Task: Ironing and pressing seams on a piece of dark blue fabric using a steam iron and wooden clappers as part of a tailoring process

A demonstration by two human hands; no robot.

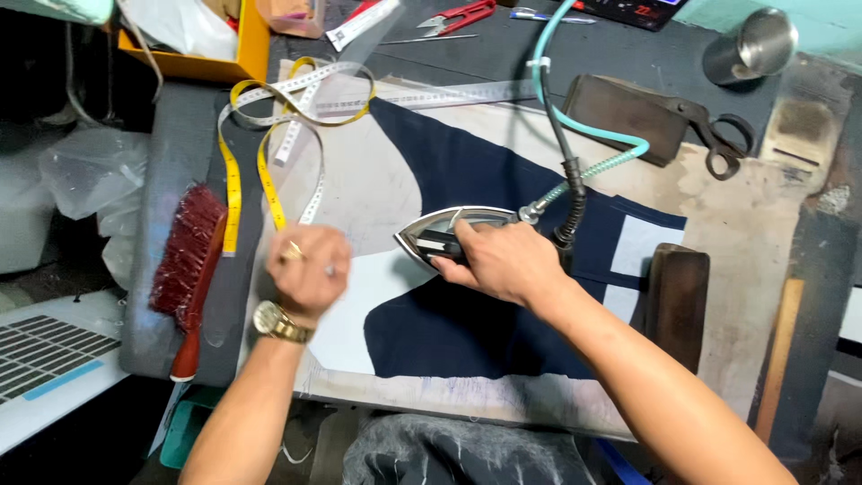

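My right hand (503, 262) grips the handle of a silver steam iron (438, 235), which rests on a navy blue cloth piece (467, 171) laid over white cloth (359, 193) on the pressing board. A black and teal hose (575, 126) runs up from the iron's back. My left hand (308, 267), blurred, with rings and a gold wristwatch, hovers with curled fingers over the white cloth to the left of the iron's tip. I cannot make out anything in it.
A yellow and white measuring tape (269, 135) loops at the board's upper left. A red-bristled brush (187, 260) lies at the left. Large scissors (718, 135) and a dark block lie upper right, a metal cup (754, 43) beyond. A brown wooden block (678, 296) stands right.
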